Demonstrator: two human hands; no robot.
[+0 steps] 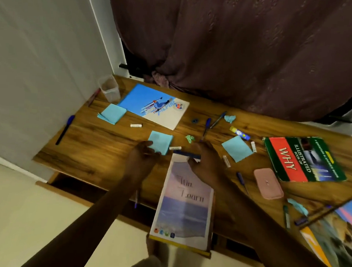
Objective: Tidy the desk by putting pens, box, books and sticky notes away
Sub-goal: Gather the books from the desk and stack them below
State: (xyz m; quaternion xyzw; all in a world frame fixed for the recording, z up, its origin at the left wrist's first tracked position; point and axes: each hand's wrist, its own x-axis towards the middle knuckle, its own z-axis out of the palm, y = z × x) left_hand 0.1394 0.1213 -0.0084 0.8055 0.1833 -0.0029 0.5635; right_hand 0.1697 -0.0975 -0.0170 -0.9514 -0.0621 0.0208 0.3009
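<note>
My left hand (143,154) pinches the near corner of a blue sticky note pad (160,141) lying on the wooden desk (99,148). Just to its right, my right hand (205,159) is closed around a dark blue pen (187,154) held crosswise over the top edge of the "Win Learn" book (184,202), which overhangs the desk's front edge. Two more sticky pads (112,113) (237,148) lie to the left and right. A pink box (268,183) sits right of my right arm. The green "WHY" book (302,159) and a blue skiing book (156,107) lie flat.
A clear plastic tub (110,89) stands at the far left corner. Loose pens (65,128) (206,127) (242,178), a glue stick (239,134), crumpled paper (230,118) and small white caps are scattered about. Another book (339,234) lies at the right edge. A curtain hangs behind.
</note>
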